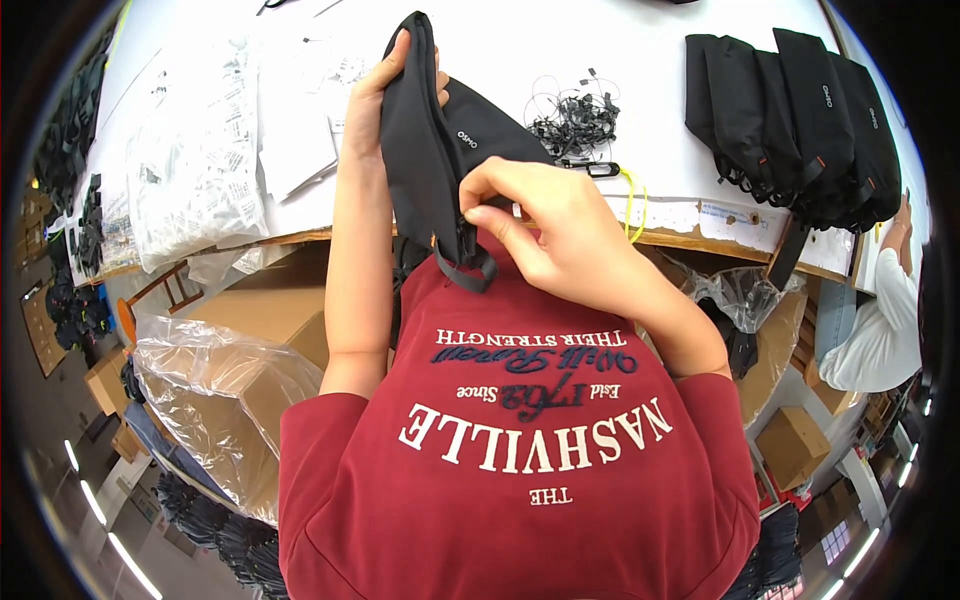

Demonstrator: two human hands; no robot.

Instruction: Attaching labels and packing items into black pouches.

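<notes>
The left hand (372, 95) grips the black pouch (425, 150) at 12 o'clock over the table (650, 60) edge, fingers clamped on its top. The right hand (545, 225), at center, pinches its seam, fingertips together. More pouches (800, 110) lie at 2 o'clock.

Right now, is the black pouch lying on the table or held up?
Held up: left hand grips the black pouch top, right hand pinches its lower edge.

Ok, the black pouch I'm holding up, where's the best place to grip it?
Keep the left hand wrapped around the upper edge of the black pouch, since it hangs lengthwise from there. The right hand probably does best pinching the lower end from the right, just above the strap loop, where the fabric narrows.
</notes>
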